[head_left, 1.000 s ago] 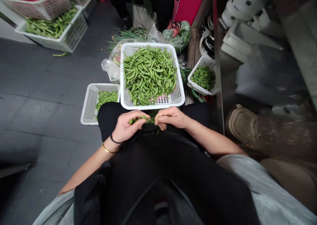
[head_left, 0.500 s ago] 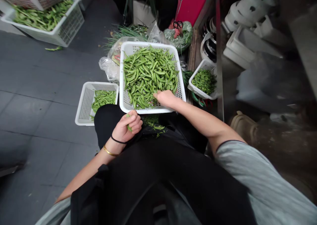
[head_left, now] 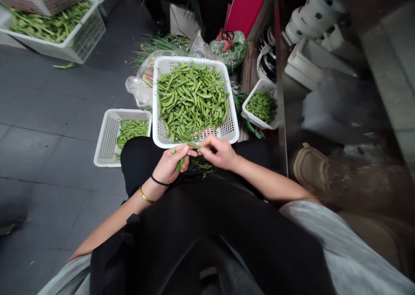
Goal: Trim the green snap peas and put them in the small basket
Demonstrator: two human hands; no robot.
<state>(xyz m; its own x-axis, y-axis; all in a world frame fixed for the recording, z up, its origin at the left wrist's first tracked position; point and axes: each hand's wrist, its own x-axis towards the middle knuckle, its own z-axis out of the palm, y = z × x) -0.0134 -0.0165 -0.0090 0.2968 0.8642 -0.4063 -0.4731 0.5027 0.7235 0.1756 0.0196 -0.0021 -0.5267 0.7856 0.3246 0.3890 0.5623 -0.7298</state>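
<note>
A big white basket (head_left: pixel 236 133) heaped with green pea pods (head_left: pixel 194 98) stands just beyond my knees. At its near rim my left hand (head_left: pixel 173 161) is closed around a few pods, its forefinger reaching toward the other hand. My right hand (head_left: pixel 220 151) pinches the end of a pod, which stretches between the two hands. Below them, on my dark lap, lie small green trimmings (head_left: pixel 205 167). To the left, a smaller white basket (head_left: pixel 103 143) holds a pile of pods (head_left: pixel 132 129).
At upper left, a white crate (head_left: pixel 84 35) holds green pods beneath another crate. Right of the big basket sits a small basket of leafy greens (head_left: pixel 262 106). Behind are plastic bags (head_left: pixel 141 89), scallions (head_left: pixel 158 48) and scissors (head_left: pixel 227 35). A person sits at the back.
My right hand has drawn back from the heap to my left hand, bringing a pod. My left forefinger has stretched out. The view has shifted slightly.
</note>
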